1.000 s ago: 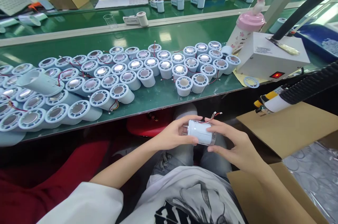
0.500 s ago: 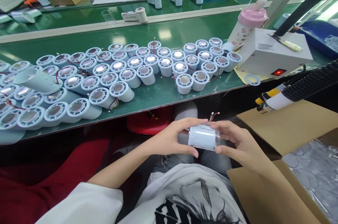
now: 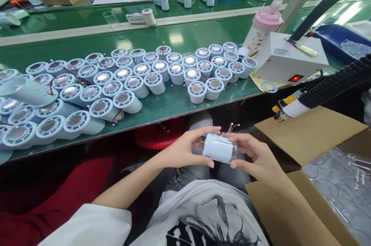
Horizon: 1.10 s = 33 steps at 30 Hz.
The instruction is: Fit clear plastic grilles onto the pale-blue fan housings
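Note:
Over my lap I hold a white plastic cylinder [image 3: 218,148] lying sideways, with thin red and white wires sticking out behind it. My left hand [image 3: 185,149] grips its left end with thumb and fingers. Around its right end curl the fingers of my right hand [image 3: 255,153]. On the green bench in front lie several like white cylinders [image 3: 136,79] with shiny round faces, some upright, some tipped over.
A white box with a red lit switch [image 3: 290,60] and a pink bottle [image 3: 262,29] stand at the right of the green bench [image 3: 174,103]. An open cardboard box [image 3: 313,137] with plastic lining is at my right. Other people work across the far belt.
The cylinder has been turned a little in my hands and held slightly lower and left; the view has shifted a bit to the right.

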Tool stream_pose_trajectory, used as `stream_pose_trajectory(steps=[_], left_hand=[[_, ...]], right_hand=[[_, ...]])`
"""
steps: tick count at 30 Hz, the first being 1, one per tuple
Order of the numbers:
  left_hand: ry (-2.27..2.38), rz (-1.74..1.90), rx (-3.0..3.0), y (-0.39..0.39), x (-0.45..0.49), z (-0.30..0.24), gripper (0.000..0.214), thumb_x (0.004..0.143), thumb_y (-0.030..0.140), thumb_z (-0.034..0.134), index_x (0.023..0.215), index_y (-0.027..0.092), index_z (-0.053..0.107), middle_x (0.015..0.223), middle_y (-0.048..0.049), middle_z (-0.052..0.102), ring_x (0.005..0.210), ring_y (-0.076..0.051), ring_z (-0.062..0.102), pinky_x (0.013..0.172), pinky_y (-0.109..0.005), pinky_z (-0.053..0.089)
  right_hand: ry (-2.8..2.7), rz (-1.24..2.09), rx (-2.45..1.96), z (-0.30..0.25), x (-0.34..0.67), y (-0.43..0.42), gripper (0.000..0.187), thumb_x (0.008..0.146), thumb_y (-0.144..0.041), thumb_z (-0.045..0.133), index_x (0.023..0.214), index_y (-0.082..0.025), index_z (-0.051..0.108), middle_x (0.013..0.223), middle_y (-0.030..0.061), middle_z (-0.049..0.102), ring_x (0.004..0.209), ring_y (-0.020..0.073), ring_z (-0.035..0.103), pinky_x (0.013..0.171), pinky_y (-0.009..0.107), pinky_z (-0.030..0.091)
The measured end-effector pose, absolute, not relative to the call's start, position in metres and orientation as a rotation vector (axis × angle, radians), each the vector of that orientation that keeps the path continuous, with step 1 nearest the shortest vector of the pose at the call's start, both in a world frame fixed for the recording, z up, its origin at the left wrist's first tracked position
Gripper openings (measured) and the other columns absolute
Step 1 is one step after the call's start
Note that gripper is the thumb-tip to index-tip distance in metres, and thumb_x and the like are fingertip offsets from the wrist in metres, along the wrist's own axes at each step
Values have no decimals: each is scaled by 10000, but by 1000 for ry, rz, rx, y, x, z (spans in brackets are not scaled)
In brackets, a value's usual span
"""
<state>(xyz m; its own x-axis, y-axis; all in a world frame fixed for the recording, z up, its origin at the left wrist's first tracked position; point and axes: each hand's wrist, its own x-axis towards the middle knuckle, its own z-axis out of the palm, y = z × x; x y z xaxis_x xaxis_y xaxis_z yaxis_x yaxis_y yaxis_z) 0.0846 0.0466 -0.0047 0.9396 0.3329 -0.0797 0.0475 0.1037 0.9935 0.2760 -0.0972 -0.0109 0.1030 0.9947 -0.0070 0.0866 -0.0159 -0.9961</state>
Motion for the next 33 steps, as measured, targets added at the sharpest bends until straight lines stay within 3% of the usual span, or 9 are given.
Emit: stream_pose_trajectory(steps=[6, 10, 19, 25, 33], left_hand=[[299, 198, 1503, 46, 90, -4, 792, 668, 209, 824, 1380, 251, 482, 1366, -119, 555, 1208, -264, 574, 1009, -397, 482], [274, 213, 1578, 45, 88, -3, 767, 672, 230, 824, 1368, 259, 502, 1362, -115, 558, 1225, -269, 558, 1019, -398, 472], [183, 279, 1724, 46, 84, 0, 754, 674, 215, 824, 1358, 279, 515, 1395, -83, 535, 1302, -246, 490, 1064, -350, 429], [201, 270, 1750, 46, 84, 1, 724, 688, 315, 813, 1351, 253, 531, 1394, -112, 536, 1298, -281, 490, 1081, -409, 406], [326, 282, 1731, 42, 87, 5, 507, 741, 387, 758, 1229, 317, 638, 1258, -56, 640, 1254, -249, 533, 1010, -364, 471]], right_hand=[[-1219, 1038, -1392, -10, 279, -103, 402, 751, -277, 806, 1104, -256, 614, 1272, 86, 624, 1194, 299, 577, 963, 440, 538], [-1171, 1098, -1368, -8, 280, -103, 383, 765, -277, 796, 1108, -280, 624, 1228, 52, 635, 1108, 250, 619, 929, 385, 552], [-988, 1307, -1267, -8, 280, -100, 353, 801, -362, 754, 1100, -262, 593, 1069, 47, 650, 906, 193, 638, 746, 288, 561], [-832, 1400, -1305, -10, 276, -95, 369, 791, -458, 724, 1032, -224, 572, 900, 46, 668, 771, 187, 638, 628, 276, 564], [-624, 1538, -1286, -16, 271, -93, 478, 798, -592, 665, 1014, -191, 520, 712, 0, 667, 568, 153, 663, 530, 248, 568]])
